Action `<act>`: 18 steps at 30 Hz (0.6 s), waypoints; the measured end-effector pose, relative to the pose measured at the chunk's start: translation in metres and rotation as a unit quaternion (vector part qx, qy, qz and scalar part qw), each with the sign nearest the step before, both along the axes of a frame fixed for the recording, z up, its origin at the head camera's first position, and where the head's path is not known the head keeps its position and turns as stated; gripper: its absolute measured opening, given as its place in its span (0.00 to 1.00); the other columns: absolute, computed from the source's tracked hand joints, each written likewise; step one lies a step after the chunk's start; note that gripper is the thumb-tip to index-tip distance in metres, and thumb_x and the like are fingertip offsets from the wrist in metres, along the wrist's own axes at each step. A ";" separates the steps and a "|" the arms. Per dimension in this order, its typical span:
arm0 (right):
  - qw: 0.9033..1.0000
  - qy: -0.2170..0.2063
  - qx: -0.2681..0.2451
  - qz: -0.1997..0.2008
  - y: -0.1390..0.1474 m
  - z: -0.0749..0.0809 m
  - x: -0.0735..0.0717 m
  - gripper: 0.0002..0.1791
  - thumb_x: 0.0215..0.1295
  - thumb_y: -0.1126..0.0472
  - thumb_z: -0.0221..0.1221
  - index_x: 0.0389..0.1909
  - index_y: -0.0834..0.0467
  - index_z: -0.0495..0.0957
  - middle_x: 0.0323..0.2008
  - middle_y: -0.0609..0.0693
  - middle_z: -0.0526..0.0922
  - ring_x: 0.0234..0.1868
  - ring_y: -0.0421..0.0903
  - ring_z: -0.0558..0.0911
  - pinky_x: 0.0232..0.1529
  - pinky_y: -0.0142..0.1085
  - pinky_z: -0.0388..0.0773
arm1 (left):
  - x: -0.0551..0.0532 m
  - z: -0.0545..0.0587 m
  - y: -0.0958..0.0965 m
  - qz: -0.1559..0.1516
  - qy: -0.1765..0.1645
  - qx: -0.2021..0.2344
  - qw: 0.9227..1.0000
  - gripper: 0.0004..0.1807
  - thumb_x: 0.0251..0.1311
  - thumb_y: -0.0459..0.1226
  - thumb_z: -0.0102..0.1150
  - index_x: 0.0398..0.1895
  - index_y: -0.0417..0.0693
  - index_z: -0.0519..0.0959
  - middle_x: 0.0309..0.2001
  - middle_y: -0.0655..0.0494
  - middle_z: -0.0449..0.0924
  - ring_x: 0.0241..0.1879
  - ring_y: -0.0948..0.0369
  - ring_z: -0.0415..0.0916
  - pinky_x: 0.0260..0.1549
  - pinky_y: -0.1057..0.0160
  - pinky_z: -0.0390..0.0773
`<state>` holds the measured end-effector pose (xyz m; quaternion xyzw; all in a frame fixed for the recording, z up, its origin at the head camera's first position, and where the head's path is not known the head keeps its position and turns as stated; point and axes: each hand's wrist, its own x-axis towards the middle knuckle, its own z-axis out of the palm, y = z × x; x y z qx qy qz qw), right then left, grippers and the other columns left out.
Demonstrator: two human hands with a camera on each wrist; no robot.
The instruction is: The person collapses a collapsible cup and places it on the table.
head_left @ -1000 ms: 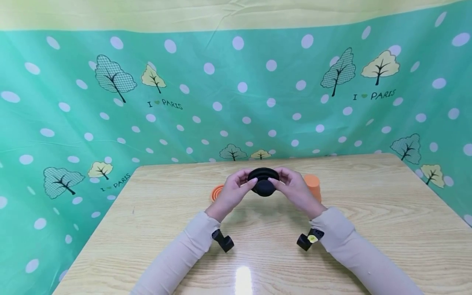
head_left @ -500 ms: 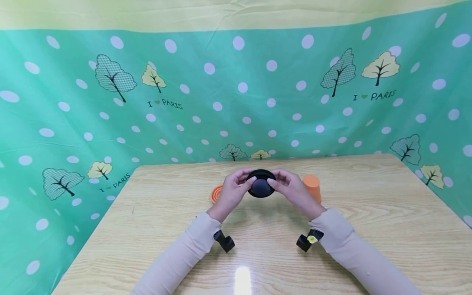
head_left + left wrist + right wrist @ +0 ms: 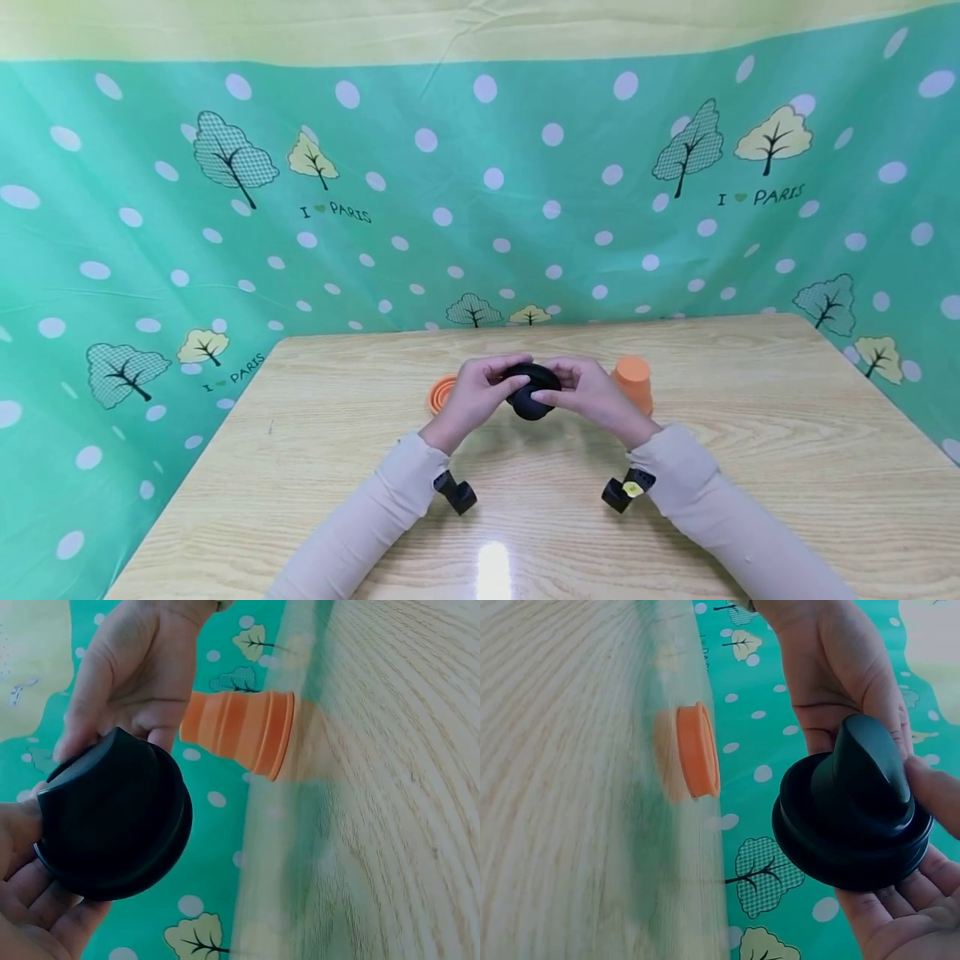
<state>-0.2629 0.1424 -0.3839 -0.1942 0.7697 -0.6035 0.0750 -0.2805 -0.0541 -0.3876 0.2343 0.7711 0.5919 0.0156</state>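
Observation:
Both hands hold a round black collapsible cup (image 3: pixel 531 407) above the middle of the table. Its stepped middle is pushed out crookedly, to one side, in the right wrist view, where the cup's rim ring (image 3: pixel 847 862) shows. My left hand (image 3: pixel 468 398) grips the left edge, thumb on the near face and fingers behind. My right hand (image 3: pixel 600 400) pinches the opposite edge in the same way. Beyond the left hand lies a flattened orange collapsible cup (image 3: pixel 439 393) with concentric rings. Next to the right hand an extended orange collapsible cup (image 3: pixel 244 731) stands upside down.
The wood-grain table (image 3: pixel 337 467) reaches back to a green dotted curtain (image 3: pixel 405 192) printed with trees. A black camera (image 3: pixel 461 497) sits on the left wrist, another camera (image 3: pixel 618 495) on the right.
Both hands have come slightly down and nearer with the black cup. Its middle, rounded and centred half a second ago, now looks bent, and the thumbs have shifted lower.

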 end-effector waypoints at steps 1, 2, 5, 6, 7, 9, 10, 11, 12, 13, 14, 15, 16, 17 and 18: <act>1.000 0.001 0.006 -0.001 0.000 0.000 0.000 0.23 0.60 0.61 0.64 0.53 0.68 0.75 0.47 0.62 0.81 0.45 0.49 0.82 0.43 0.32 0.80 | 0.000 0.000 0.000 0.000 -0.001 -0.001 1.000 0.20 0.60 0.35 0.61 0.55 0.39 0.77 0.53 0.47 0.79 0.50 0.57 0.78 0.45 0.67 0.78; 1.000 0.002 0.008 -0.001 -0.001 0.000 0.000 0.22 0.60 0.61 0.64 0.52 0.68 0.75 0.46 0.62 0.82 0.44 0.48 0.83 0.42 0.32 0.80 | 0.001 0.000 0.001 0.000 -0.001 0.001 1.000 0.20 0.60 0.35 0.61 0.55 0.39 0.77 0.53 0.47 0.79 0.50 0.57 0.78 0.45 0.67 0.78; 1.000 0.010 0.009 -0.010 0.000 -0.001 0.001 0.21 0.60 0.62 0.64 0.51 0.69 0.75 0.44 0.61 0.82 0.42 0.46 0.83 0.41 0.31 0.80 | 0.003 0.003 0.000 -0.003 -0.009 0.021 1.000 0.20 0.61 0.36 0.61 0.56 0.39 0.77 0.53 0.47 0.79 0.51 0.57 0.77 0.48 0.66 0.77; 1.000 0.011 0.005 -0.013 0.000 0.000 0.001 0.21 0.60 0.62 0.64 0.51 0.69 0.75 0.44 0.61 0.83 0.42 0.46 0.83 0.41 0.31 0.80 | 0.003 0.003 -0.001 -0.002 -0.011 0.030 0.999 0.19 0.62 0.37 0.60 0.56 0.40 0.77 0.53 0.47 0.79 0.52 0.58 0.77 0.49 0.66 0.77; 1.000 0.012 -0.001 -0.015 0.001 0.000 0.002 0.20 0.60 0.62 0.64 0.50 0.69 0.75 0.44 0.61 0.82 0.42 0.45 0.83 0.41 0.32 0.80 | 0.003 0.004 -0.001 -0.003 -0.016 0.040 0.999 0.19 0.63 0.37 0.59 0.56 0.40 0.77 0.53 0.48 0.79 0.53 0.58 0.76 0.51 0.65 0.76; 1.000 0.010 -0.016 -0.019 0.001 0.001 0.002 0.20 0.60 0.62 0.64 0.50 0.68 0.75 0.44 0.61 0.82 0.41 0.44 0.83 0.42 0.32 0.80 | 0.002 0.005 -0.003 -0.002 -0.027 0.057 0.998 0.20 0.65 0.40 0.56 0.57 0.41 0.75 0.54 0.48 0.79 0.55 0.58 0.75 0.54 0.63 0.74; 0.999 0.011 -0.020 -0.023 0.002 0.001 0.002 0.20 0.60 0.62 0.63 0.50 0.68 0.75 0.44 0.60 0.82 0.42 0.43 0.83 0.42 0.32 0.80 | 0.003 0.007 -0.004 -0.002 -0.033 0.064 0.997 0.20 0.66 0.41 0.54 0.58 0.41 0.75 0.55 0.48 0.78 0.56 0.58 0.74 0.56 0.62 0.72; 0.999 0.011 -0.029 -0.026 0.002 0.002 0.002 0.20 0.60 0.62 0.63 0.50 0.68 0.75 0.44 0.59 0.82 0.41 0.42 0.83 0.42 0.32 0.80 | 0.001 0.005 -0.004 -0.003 -0.036 0.070 0.997 0.22 0.67 0.43 0.53 0.60 0.42 0.73 0.56 0.48 0.77 0.56 0.58 0.73 0.56 0.61 0.72; 0.999 0.014 -0.040 -0.028 0.002 0.002 0.002 0.19 0.60 0.62 0.63 0.50 0.68 0.74 0.44 0.59 0.82 0.42 0.42 0.83 0.42 0.32 0.80 | 0.002 0.005 -0.005 -0.004 -0.046 0.075 0.996 0.22 0.67 0.43 0.52 0.61 0.42 0.72 0.56 0.49 0.77 0.56 0.58 0.73 0.56 0.61 0.72; 0.998 0.016 -0.052 -0.032 0.002 0.003 0.002 0.19 0.60 0.63 0.63 0.50 0.69 0.74 0.44 0.58 0.82 0.42 0.41 0.82 0.42 0.32 0.80 | 0.002 0.006 -0.005 -0.009 -0.056 0.081 0.995 0.23 0.68 0.44 0.52 0.62 0.42 0.71 0.57 0.48 0.76 0.57 0.57 0.73 0.57 0.60 0.72; 0.997 0.015 -0.067 -0.035 0.002 0.003 0.002 0.19 0.60 0.64 0.63 0.50 0.69 0.73 0.44 0.57 0.82 0.42 0.40 0.82 0.42 0.32 0.80 | 0.003 0.006 -0.005 -0.014 -0.066 0.086 0.994 0.24 0.68 0.44 0.51 0.63 0.41 0.70 0.57 0.46 0.75 0.56 0.57 0.73 0.57 0.60 0.72; 0.996 0.016 -0.078 -0.039 0.002 0.004 0.002 0.20 0.60 0.65 0.62 0.51 0.70 0.72 0.44 0.55 0.82 0.41 0.40 0.82 0.42 0.31 0.80 | 0.003 0.006 -0.005 -0.019 -0.076 0.092 0.993 0.25 0.68 0.44 0.51 0.64 0.41 0.69 0.58 0.45 0.75 0.56 0.57 0.73 0.57 0.60 0.71; 0.995 0.017 -0.090 -0.040 0.002 0.004 0.002 0.20 0.60 0.67 0.62 0.51 0.70 0.72 0.43 0.54 0.82 0.41 0.39 0.82 0.42 0.31 0.80 | 0.003 0.006 -0.005 -0.025 -0.085 0.098 0.991 0.25 0.68 0.43 0.51 0.64 0.41 0.68 0.58 0.44 0.74 0.56 0.57 0.73 0.57 0.60 0.71; 0.994 0.014 -0.102 -0.041 0.002 0.004 0.002 0.20 0.60 0.68 0.62 0.52 0.71 0.71 0.42 0.53 0.82 0.41 0.40 0.82 0.42 0.31 0.80 | 0.004 0.006 -0.004 -0.030 -0.093 0.105 0.990 0.24 0.68 0.42 0.51 0.64 0.40 0.68 0.58 0.43 0.74 0.55 0.58 0.73 0.56 0.60 0.72; 0.993 0.013 -0.111 -0.041 0.002 0.005 0.002 0.20 0.60 0.68 0.61 0.52 0.71 0.70 0.42 0.51 0.82 0.41 0.40 0.82 0.42 0.31 0.80 | 0.004 0.005 -0.004 -0.032 -0.097 0.108 0.989 0.24 0.68 0.42 0.51 0.64 0.40 0.68 0.57 0.43 0.74 0.54 0.59 0.74 0.56 0.61 0.72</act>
